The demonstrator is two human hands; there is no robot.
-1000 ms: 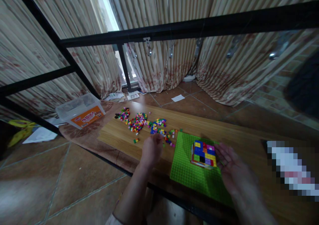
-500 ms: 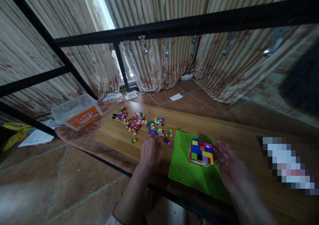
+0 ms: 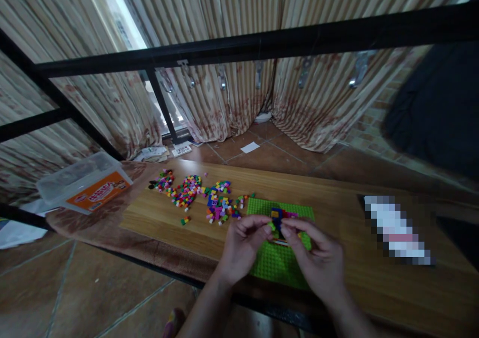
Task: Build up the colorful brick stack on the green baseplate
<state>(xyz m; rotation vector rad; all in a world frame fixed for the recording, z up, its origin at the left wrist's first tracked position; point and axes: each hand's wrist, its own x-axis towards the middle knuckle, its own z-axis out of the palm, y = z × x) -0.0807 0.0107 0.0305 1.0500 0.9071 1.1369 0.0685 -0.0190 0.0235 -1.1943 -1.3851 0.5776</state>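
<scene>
My left hand (image 3: pixel 243 248) is closed in a pinch on a small light-green toy brick (image 3: pixel 271 225), just over the near left side of a block structure. My right hand (image 3: pixel 320 253) is closed too, thumb and forefinger pressed together close to the left fingertips; what they grip is hidden. Behind the fingers, the multicoloured brick structure (image 3: pixel 277 213) is mostly covered, with blue, yellow, red and pink parts showing. It stands on a green studded baseplate (image 3: pixel 279 265).
Loose coloured bricks (image 3: pixel 189 190) lie in piles left of the baseplate on the wooden table (image 3: pixel 157 213). A clear plastic box with an orange label (image 3: pixel 92 190) stands at the far left. A blurred-out flat object (image 3: pixel 398 230) lies right. A black metal bar (image 3: pixel 224 48) crosses behind.
My left hand has moved right from the loose bricks to the structure, now with a green brick. My right hand has gone from open beside the structure to a pinch over it. The view has shifted.
</scene>
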